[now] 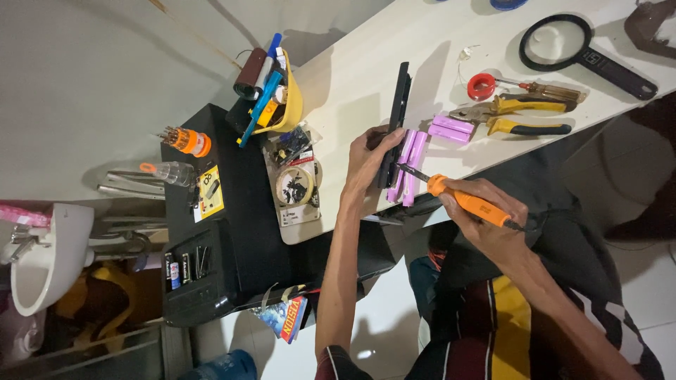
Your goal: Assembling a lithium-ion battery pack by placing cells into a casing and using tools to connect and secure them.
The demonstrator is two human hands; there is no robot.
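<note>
A crowded white counter (366, 77) surrounds the work: yellow-handled pliers (517, 116) lie just beside two loose pink battery cells (451, 129), with a red roll of tape (482, 86), a small screwdriver (542, 90) and a black magnifying glass (577, 49) farther along the surface. Toward the other end, a yellow cup of pens and markers (274, 91) lies tipped on its side beside packets of small parts (296, 176), and an orange screwdriver-bit set (186, 141) rests on a black case (225, 232). A white basin (42, 257) shows at the frame's edge.

At the counter's near edge, the person's left hand (370, 158) is closed around a slim black holder (396, 127) stood on edge, thumb and fingers wrapped over its lower end. Long pink cells (410, 165) lie flat against the holder. The right hand (486, 218) has its grip shut on an orange-handled soldering iron (468, 202), held like a pen, wrist bent, its dark tip meeting the pink cells just beside the left hand's fingers. The iron's cord trails back over the person's lap.
</note>
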